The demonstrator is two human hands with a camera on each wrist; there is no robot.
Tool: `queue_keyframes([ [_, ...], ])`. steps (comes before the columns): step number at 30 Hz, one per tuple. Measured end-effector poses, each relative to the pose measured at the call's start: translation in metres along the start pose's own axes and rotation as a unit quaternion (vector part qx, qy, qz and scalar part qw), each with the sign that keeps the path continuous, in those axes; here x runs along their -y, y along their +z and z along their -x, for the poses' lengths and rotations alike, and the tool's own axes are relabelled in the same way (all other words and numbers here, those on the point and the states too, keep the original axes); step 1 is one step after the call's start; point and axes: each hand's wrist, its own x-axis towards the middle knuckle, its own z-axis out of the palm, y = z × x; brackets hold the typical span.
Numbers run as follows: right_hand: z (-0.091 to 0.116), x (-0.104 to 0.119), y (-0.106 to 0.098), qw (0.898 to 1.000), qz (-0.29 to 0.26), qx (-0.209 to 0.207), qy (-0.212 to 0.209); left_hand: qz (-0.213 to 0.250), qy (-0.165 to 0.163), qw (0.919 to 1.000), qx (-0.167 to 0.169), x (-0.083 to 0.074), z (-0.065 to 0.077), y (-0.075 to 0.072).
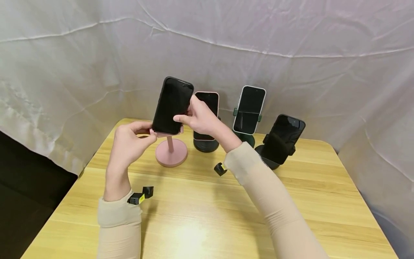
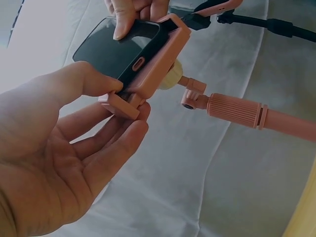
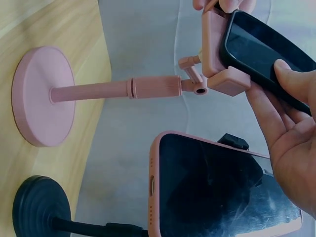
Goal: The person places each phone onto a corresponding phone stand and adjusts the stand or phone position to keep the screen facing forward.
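A smartphone in a black case leans in the holder of a pink phone stand, its dark screen facing me. My right hand grips the phone by its right edge, thumb across the screen and fingers behind. With thumb and fingers, my left hand pinches the left end of the stand's pink clamp. Seen from the left wrist, the phone's lower edge lies against the clamp, between its end pieces. A jointed pink pole carries the clamp above the round base.
Just right stands a pink-cased phone on a black stand. Beyond it are a white-edged phone in a green holder and a black phone on a dark stand. Grey cloth hangs behind the wooden table.
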Motion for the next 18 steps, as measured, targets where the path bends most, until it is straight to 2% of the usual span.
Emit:
queue_keyframes([
  [5, -0.002, 0.002, -0.004, 1.000, 0.009, 0.015, 0.004, 0.004, 0.009, 0.9998, 0.019, -0.001, 0.001, -0.003],
  [9, -0.003, 0.004, -0.007, 0.999, -0.009, 0.039, 0.002, -0.003, 0.008, 0.9996, 0.025, -0.002, 0.001, -0.002],
  [14, -0.008, 0.007, -0.009, 0.995, -0.048, 0.082, -0.005, -0.024, 0.003, 0.9996, 0.018, -0.004, 0.001, -0.001],
  [18, -0.010, 0.010, -0.011, 0.994, -0.052, 0.095, -0.002, -0.031, 0.002, 0.9995, 0.007, -0.004, 0.001, 0.001],
])
